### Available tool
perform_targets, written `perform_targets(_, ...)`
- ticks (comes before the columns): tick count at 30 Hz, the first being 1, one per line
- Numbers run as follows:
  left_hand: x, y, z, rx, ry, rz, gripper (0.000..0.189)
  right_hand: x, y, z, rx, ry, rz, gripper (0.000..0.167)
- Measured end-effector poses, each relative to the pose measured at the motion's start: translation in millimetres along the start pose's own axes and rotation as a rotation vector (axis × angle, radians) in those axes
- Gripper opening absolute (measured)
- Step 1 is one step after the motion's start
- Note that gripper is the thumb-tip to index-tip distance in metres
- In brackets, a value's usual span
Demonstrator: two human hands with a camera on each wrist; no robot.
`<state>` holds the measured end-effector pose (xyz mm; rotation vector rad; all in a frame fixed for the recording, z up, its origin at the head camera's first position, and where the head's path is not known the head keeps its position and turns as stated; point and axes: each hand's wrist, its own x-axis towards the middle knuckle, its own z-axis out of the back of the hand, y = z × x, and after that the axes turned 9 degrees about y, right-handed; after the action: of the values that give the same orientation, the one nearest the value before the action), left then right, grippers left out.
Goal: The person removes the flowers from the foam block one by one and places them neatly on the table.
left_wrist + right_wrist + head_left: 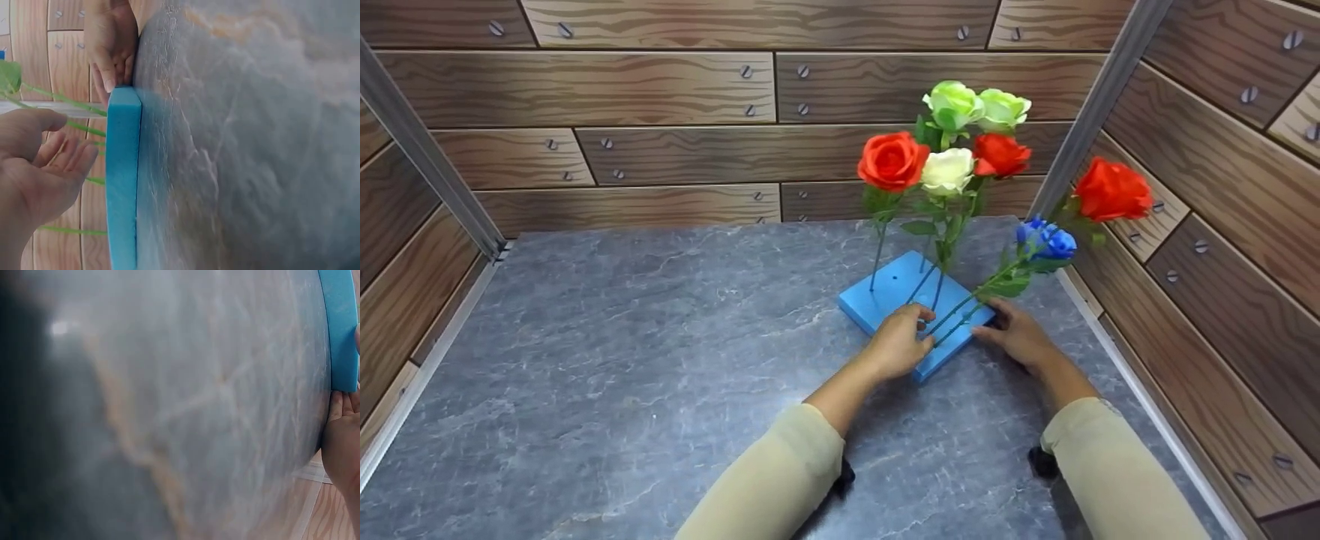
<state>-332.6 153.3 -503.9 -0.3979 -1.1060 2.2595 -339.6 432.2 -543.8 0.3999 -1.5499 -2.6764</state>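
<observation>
Head view: the left hand [898, 343] reaches over the near edge of a blue block [877, 304], its fingers relaxed and gently bent, with a clear gap between them and the thumb. Left wrist view shows the same spread — palm turned to the camera, thumb apart, slim green stems [90, 129] just beyond the fingertips. Whether the thumb touches a stem I cannot tell. At the block's right corner, the right hand [1020, 337] grips with thumb and fingers to either side of it; right wrist view has the fingertips against the block's end.

The block lies flat on the right part of a grey marbled surface [660, 337], turned so that a corner points toward the person. Artificial roses rise from it. One red rose [892, 161] stands on the left, its stem meeting the block near a small dark hole [895, 277]. Beside it are a cream rose [948, 172] and a second red rose [1001, 155], with two pale green roses [952, 103] above. A blue rose [1046, 240] and a third red rose [1112, 189] lean well out to the right — their stems slant down beside the left hand. Wood-plank panels [622, 86] with screw heads stand behind.
</observation>
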Motion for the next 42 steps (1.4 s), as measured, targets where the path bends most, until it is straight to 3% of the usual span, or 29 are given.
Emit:
perform_targets(5, 6.1, -1.4, -5.0, 0.104, 0.000, -0.031, 0.035, -1.2, 0.7, 0.7, -0.016, 0.001, 0.010, 0.087)
perform_targets(12, 12.7, -2.8, -11.3, 0.057, -0.026, -0.068, 0.025, -5.0, 1.6, 2.0, -0.059, -0.015, -0.009, 0.088)
perform_targets(19, 14.5, -1.0, -12.1, 0.109, -0.109, -0.063, 0.015, -3.7, 2.3, 1.7, -0.049, 0.001, -0.009, 0.091)
perform_targets(28, 12.5, 4.6, -13.6, 0.086, -0.155, -0.145, 0.011, -2.2, 1.9, 1.2, -0.055, 0.006, -0.009, 0.089)
perform_targets(42, 10.6, 4.3, -11.9, 0.061, -0.145, -0.179, 0.018, -1.7, 3.9, 0.3, -0.055, 0.002, -0.009, 0.088)
